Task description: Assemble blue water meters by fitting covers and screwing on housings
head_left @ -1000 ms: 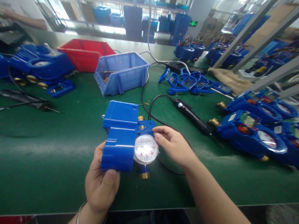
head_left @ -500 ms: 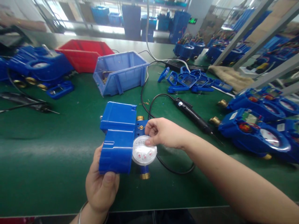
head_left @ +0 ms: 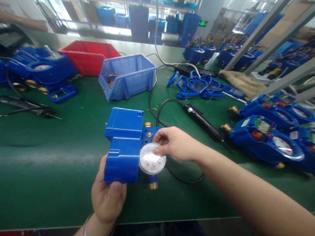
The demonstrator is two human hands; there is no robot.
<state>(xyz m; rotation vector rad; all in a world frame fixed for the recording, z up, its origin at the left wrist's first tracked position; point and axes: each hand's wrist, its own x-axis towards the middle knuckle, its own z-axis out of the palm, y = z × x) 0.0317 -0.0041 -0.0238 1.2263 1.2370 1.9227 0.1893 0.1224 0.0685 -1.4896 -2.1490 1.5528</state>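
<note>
My left hand point(head_left: 108, 200) grips a blue plastic housing point(head_left: 123, 160), thumb on its near end and fingers partly hidden behind it. The housing is tilted up on its side, with its outer wall towards me. Right beside it is a water meter point(head_left: 152, 165), with a round white dial, small red pointers and brass threaded ends. On that meter my right hand point(head_left: 176, 144) is closed, its thumb on the dial's upper face and the other fingers curled at the rim. Whether the housing touches the meter is hard to make out.
A black electric screwdriver point(head_left: 204, 123) lies to the right, its cable looping behind the meter. Small screws point(head_left: 154, 108) are scattered ahead. Beyond stand a blue bin point(head_left: 130, 80) and a red bin point(head_left: 86, 62). Blue frames point(head_left: 197, 84) and assembled meters point(head_left: 265, 137) lie right; more meters point(head_left: 44, 70) sit left.
My right hand has shifted very slightly right and down over the dial. The housing and my left hand are almost unmoved.
</note>
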